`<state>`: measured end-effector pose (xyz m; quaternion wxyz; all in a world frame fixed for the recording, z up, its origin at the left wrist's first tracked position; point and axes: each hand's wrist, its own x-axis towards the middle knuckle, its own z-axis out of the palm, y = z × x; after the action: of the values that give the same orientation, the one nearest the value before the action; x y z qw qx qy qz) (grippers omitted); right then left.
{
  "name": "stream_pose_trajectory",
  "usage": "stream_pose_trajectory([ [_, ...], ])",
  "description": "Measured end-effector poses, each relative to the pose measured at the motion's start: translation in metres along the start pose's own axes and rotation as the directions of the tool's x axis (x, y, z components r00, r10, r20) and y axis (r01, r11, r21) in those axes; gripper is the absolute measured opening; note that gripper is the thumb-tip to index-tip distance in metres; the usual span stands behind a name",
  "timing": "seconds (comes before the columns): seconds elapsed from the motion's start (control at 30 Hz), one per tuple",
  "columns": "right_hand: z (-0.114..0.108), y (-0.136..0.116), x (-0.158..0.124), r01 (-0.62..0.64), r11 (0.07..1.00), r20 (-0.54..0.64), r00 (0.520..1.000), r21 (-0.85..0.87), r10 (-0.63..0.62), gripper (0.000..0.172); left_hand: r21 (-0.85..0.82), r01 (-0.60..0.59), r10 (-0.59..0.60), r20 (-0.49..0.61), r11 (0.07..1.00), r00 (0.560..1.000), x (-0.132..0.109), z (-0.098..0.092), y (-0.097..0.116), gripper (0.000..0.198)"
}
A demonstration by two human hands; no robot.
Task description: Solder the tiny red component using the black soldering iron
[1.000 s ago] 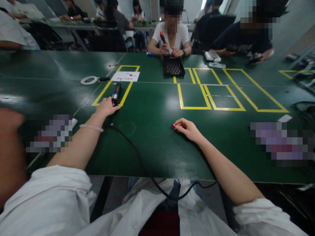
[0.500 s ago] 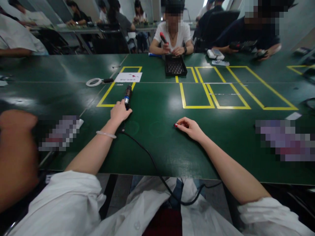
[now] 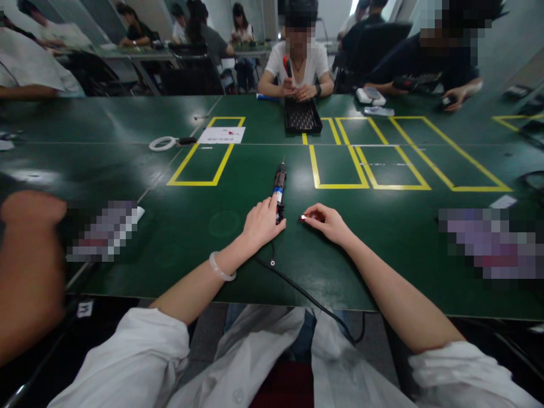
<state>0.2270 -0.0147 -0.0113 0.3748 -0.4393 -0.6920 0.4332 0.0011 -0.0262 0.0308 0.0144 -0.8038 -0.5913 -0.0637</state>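
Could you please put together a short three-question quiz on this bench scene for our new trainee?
1. True or false: the left hand rests on the corded electric screwdriver.
2. What does the right hand pinch? A) a small red-and-white part B) a white ring C) a sheet of paper
3. Fill in: the black tray lies on the green table in front of the person in the ___ shirt.

Key: 1 true; 2 A; 3 white.
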Motion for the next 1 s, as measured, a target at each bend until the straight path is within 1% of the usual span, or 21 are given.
stream_pose_trajectory([
  [0.13, 0.002, 0.001, 0.000, 0.013, 0.999, 0.005, 1.000, 0.048, -0.013, 0.030, -0.028, -0.071, 0.071, 0.001, 0.997, 0.998, -0.007, 0.000, 0.018, 0.072],
  [0.3, 0.003, -0.001, -0.001, 0.053, 0.997, 0.017, 0.998, 0.064, -0.054, 0.029, -0.038, -0.111, 0.111, 0.004, 0.993, 0.994, -0.014, 0.000, 0.029, 0.071],
  [0.37, 0.004, -0.003, -0.002, 0.072, 0.997, 0.030, 0.997, 0.036, -0.073, 0.026, -0.043, -0.120, 0.120, 0.001, 0.992, 0.993, -0.015, 0.002, 0.030, 0.071],
  [0.47, 0.007, -0.005, -0.003, 0.101, 0.994, 0.034, 0.994, -0.050, -0.100, 0.022, -0.054, -0.129, 0.129, -0.007, 0.990, 0.992, -0.015, 0.004, 0.031, 0.072],
  [0.63, 0.010, -0.007, -0.003, 0.204, 0.959, 0.033, 0.979, -0.196, -0.201, 0.013, -0.055, -0.130, 0.130, -0.013, 0.990, 0.991, -0.016, 0.006, 0.031, 0.069],
  [0.8, 0.006, -0.005, -0.003, 0.261, 0.942, 0.071, 0.965, -0.211, -0.252, 0.011, -0.051, -0.131, 0.130, -0.015, 0.990, 0.991, -0.016, 0.005, 0.032, 0.070],
  [1.0, 0.005, -0.010, -0.005, 0.259, 0.939, 0.084, 0.966, -0.227, -0.246, 0.016, -0.047, -0.124, 0.123, -0.012, 0.991, 0.992, -0.017, 0.005, 0.032, 0.069],
])
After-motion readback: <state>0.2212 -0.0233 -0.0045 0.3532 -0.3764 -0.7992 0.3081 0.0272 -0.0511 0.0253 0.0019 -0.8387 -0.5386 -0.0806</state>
